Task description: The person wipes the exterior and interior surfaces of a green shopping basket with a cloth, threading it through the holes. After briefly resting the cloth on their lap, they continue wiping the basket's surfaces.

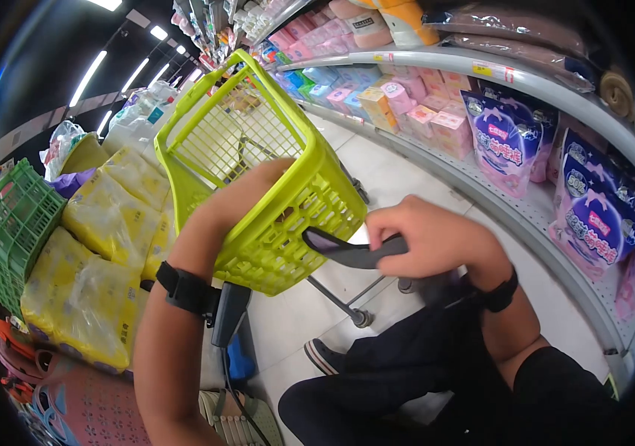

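A yellow-green shopping cart stands tilted in the view in front of me. My left hand reaches over its near rim into the basket. The cart's wall hides most of its fingers, so I cannot tell what they hold. My right hand is closed, thumb and fingers pinching a flat, curved dark grey piece with a rounded end and a purplish inner face. This piece overlaps the lower corner of the cart. Dark bands circle both wrists, and a small black box hangs at the left one.
At right, a curved shelf carries purple-blue packs and small pink boxes. Yellow plastic-wrapped packs and a green basket are piled at left. Below them is a pink perforated basket. My shoe rests on the pale tiles near a cart wheel.
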The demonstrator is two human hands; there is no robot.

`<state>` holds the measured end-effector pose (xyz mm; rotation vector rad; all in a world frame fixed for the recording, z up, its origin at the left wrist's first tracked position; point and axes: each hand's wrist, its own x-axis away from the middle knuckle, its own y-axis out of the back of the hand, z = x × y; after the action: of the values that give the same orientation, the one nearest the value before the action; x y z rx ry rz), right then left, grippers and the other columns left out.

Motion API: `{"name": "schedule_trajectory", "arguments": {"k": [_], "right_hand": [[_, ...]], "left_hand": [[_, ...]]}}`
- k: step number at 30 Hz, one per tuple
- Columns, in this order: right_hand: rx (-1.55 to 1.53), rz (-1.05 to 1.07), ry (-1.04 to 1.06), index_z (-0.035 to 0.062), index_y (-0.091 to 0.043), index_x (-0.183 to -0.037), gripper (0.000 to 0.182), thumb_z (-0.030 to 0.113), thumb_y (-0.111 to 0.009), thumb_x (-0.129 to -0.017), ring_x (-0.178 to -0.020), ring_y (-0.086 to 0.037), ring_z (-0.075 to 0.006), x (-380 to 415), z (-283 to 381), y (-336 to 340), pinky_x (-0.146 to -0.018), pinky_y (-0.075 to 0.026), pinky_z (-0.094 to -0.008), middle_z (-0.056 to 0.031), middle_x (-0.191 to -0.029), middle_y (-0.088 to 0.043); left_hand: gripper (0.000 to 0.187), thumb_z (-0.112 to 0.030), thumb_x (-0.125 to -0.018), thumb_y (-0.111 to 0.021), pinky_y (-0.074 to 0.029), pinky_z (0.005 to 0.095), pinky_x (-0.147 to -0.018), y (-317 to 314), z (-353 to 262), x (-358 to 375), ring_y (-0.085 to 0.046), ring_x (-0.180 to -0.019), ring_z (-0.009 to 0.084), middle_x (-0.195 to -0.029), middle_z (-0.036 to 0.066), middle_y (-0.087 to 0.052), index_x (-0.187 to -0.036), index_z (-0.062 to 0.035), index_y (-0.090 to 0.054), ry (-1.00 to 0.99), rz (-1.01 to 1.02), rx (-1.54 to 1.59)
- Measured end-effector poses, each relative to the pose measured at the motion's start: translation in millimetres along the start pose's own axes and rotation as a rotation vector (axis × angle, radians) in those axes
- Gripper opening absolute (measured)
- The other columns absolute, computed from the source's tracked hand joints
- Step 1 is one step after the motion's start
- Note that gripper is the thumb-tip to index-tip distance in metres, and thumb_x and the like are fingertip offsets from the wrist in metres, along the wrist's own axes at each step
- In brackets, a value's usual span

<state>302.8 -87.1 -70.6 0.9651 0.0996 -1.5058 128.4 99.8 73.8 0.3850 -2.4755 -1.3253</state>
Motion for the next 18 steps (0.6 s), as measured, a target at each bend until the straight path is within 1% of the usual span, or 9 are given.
{"name": "schedule_trajectory", "arguments": {"k": [3,6,10,12,13,14,16,17,18], "right_hand": [[0.03,-0.051,-0.102,0.004,-0.06,-0.089,0.018,0.012,-0.07,-0.076,-0.055,-0.052,-0.012,11,14,31,-0.054,-0.039,-0.0295,-0.0038,-0.062,-0.058],[-0.158,-0.127,-0.269,0.0054,-0.058,-0.094,0.016,0.005,-0.068,-0.081,-0.063,-0.048,-0.0026,15,13,38,-0.057,-0.037,-0.0234,0.0053,-0.067,-0.056],[-0.278,-0.181,-0.237,0.0053,-0.057,-0.104,0.022,0.002,-0.065,-0.084,-0.07,-0.052,-0.0014,10,5,33,-0.061,-0.039,-0.0205,0.0035,-0.078,-0.063],[-0.5,-0.254,-0.22,0.0055,-0.054,-0.115,0.033,0.0,-0.064,-0.084,-0.076,-0.055,-0.002,4,12,24,-0.066,-0.042,-0.0186,0.0001,-0.088,-0.068],[-0.529,-0.234,-0.217,0.0054,-0.051,-0.128,0.043,0.0,-0.061,-0.086,-0.082,-0.06,-0.0049,1,14,21,-0.073,-0.045,-0.0192,-0.0047,-0.096,-0.07],[-0.534,-0.234,-0.218,0.0054,-0.051,-0.128,0.043,0.0,-0.061,-0.086,-0.082,-0.06,-0.0049,-1,13,17,-0.073,-0.045,-0.0192,-0.0047,-0.096,-0.07],[-0.679,-0.209,-0.128,0.0068,-0.053,-0.134,0.043,-0.003,-0.055,-0.093,-0.096,-0.061,-0.0097,-6,5,7,-0.086,-0.048,-0.0257,-0.0089,-0.104,-0.069],[-0.647,-0.203,-0.081,0.0065,-0.054,-0.138,0.046,-0.004,-0.052,-0.094,-0.104,-0.063,-0.0138,-8,-2,2,-0.096,-0.048,-0.029,-0.0101,-0.113,-0.068],[-0.648,-0.202,-0.08,0.0065,-0.054,-0.138,0.046,-0.004,-0.052,-0.094,-0.104,-0.063,-0.0138,-9,-3,-4,-0.096,-0.048,-0.029,-0.0101,-0.113,-0.068]], "left_hand": [[0.025,-0.017,-0.098,-0.058,-0.053,0.0303,-0.076,2,-11,-3,-0.067,-0.083,0.0134,-0.096,0.009,-0.073,-0.115,-0.001,-0.067,0.089,-0.319,0.17],[0.027,-0.023,-0.1,-0.059,-0.052,0.0291,-0.074,3,-24,8,-0.065,-0.08,0.0126,-0.092,0.008,-0.072,-0.113,-0.0004,-0.068,0.082,-0.388,0.005],[0.037,-0.033,-0.103,-0.057,-0.051,0.0294,-0.076,16,-18,35,-0.064,-0.082,0.0131,-0.09,0.009,-0.071,-0.11,0.0,-0.07,0.093,-0.298,-0.265],[0.051,-0.045,-0.106,-0.05,-0.051,0.0315,-0.081,17,-25,53,-0.065,-0.087,0.0158,-0.095,0.012,-0.072,-0.112,0.0001,-0.072,0.31,-0.276,-0.19],[0.051,-0.045,-0.106,-0.05,-0.051,0.0315,-0.081,14,-22,58,-0.065,-0.087,0.0158,-0.095,0.012,-0.072,-0.112,0.0001,-0.072,0.315,-0.272,-0.191],[0.056,-0.049,-0.106,-0.047,-0.051,0.0316,-0.084,11,-16,62,-0.066,-0.09,0.0168,-0.099,0.013,-0.072,-0.116,0.0003,-0.071,0.321,-0.273,-0.158],[0.061,-0.053,-0.107,-0.044,-0.051,0.0318,-0.087,8,-8,64,-0.066,-0.093,0.0179,-0.103,0.014,-0.072,-0.119,0.0005,-0.071,0.328,-0.276,-0.126],[0.059,-0.05,-0.107,-0.045,-0.052,0.0298,-0.087,7,-5,63,-0.067,-0.094,0.0158,-0.107,0.012,-0.073,-0.123,0.0013,-0.069,0.362,-0.258,0.036],[0.057,-0.048,-0.108,-0.046,-0.053,0.0279,-0.086,5,-4,63,-0.068,-0.095,0.0137,-0.112,0.009,-0.073,-0.126,0.0021,-0.068,0.393,-0.239,0.198]]}}
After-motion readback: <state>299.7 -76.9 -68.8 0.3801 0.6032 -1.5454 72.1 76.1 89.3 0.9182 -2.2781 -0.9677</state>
